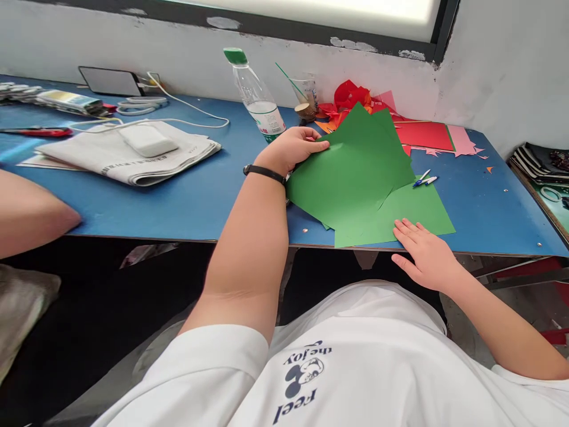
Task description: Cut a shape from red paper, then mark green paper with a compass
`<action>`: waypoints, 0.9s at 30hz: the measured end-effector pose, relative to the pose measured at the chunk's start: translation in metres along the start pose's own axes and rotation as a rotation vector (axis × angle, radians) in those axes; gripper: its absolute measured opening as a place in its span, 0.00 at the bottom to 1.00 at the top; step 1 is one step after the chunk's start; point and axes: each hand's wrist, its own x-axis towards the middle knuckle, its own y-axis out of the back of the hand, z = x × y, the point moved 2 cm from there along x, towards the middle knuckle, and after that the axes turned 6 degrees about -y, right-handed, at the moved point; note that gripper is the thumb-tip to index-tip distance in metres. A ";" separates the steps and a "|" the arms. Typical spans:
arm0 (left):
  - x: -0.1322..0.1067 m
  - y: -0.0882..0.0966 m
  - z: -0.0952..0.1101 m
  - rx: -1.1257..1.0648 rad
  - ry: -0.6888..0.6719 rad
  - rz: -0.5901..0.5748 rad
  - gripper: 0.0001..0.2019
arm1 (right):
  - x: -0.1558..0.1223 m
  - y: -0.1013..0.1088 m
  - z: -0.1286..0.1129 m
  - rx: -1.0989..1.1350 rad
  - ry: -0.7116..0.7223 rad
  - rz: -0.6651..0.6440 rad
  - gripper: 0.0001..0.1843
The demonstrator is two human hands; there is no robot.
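Pinched between the thumb and fingers of my left hand (297, 147) are raised dark green paper sheets (351, 172), tilted above the table. Beneath them a lighter green paper sheet (400, 210) lies flat near the table's front edge. My right hand (420, 252) rests on its lower right edge, with the fingers stretched out and nothing held. On that flat sheet, close to the raised paper, lie small blue-and-white pens (425, 179). How many sheets my left hand holds, I cannot tell.
A plastic bottle (258, 98) stands behind my left hand, near a clear cup (309, 89). Red paper scraps (351, 95) and a red sheet (427, 136) lie at the back. Folded newspaper (133, 157) with a white box (149, 140) is at left. Another person's arm (31, 213) enters there.
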 end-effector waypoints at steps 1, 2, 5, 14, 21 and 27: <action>0.000 -0.001 0.000 -0.044 0.022 0.014 0.15 | 0.001 -0.002 -0.001 -0.019 -0.015 0.005 0.33; 0.000 -0.002 0.001 -0.083 0.039 0.029 0.15 | 0.002 -0.003 -0.002 -0.039 -0.028 0.011 0.33; 0.001 -0.002 0.001 -0.158 0.072 0.071 0.14 | 0.011 -0.004 -0.011 -0.086 -0.071 0.047 0.36; 0.009 -0.009 -0.007 -0.289 0.107 0.097 0.17 | 0.082 0.012 -0.079 -0.009 0.113 -0.036 0.28; 0.006 -0.007 -0.007 -0.372 0.121 0.121 0.18 | 0.102 0.017 -0.086 -0.012 0.146 -0.117 0.24; 0.003 -0.001 -0.006 -0.474 0.100 0.205 0.23 | 0.105 0.020 -0.081 -0.008 0.168 -0.176 0.17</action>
